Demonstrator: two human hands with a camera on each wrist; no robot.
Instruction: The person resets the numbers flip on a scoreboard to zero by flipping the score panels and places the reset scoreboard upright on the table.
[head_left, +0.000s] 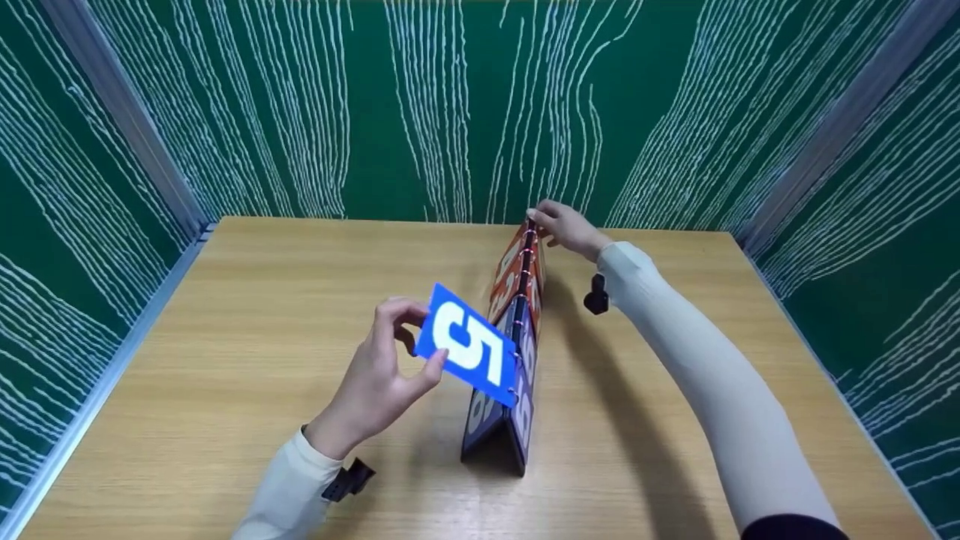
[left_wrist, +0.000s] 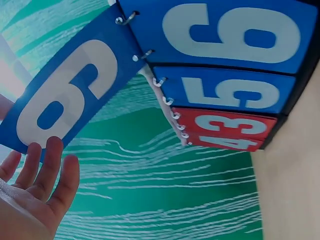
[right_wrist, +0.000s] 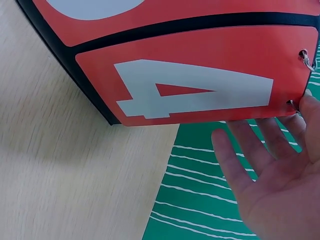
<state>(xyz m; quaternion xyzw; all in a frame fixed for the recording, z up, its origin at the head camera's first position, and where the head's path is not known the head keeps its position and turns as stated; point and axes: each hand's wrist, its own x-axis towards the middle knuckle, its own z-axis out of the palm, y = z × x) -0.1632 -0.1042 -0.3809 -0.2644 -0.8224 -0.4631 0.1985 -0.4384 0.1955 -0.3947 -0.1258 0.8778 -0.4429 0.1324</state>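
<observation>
A tabletop flip scoreboard stands like a tent, its ringed spine running away from me. My left hand pinches the outer end of a blue number card between thumb and fingers. That card is lifted off the near left side, still on its rings, showing a white 5 in the head view and a 6 on its other face in the left wrist view. At the far top end, my right hand grips the scoreboard's edge. In the right wrist view its fingers lie beside a red 4 card.
The scoreboard stands on a wooden table. Green walls with white wavy lines close in the back and both sides. More blue cards and red cards hang along the scoreboard's side.
</observation>
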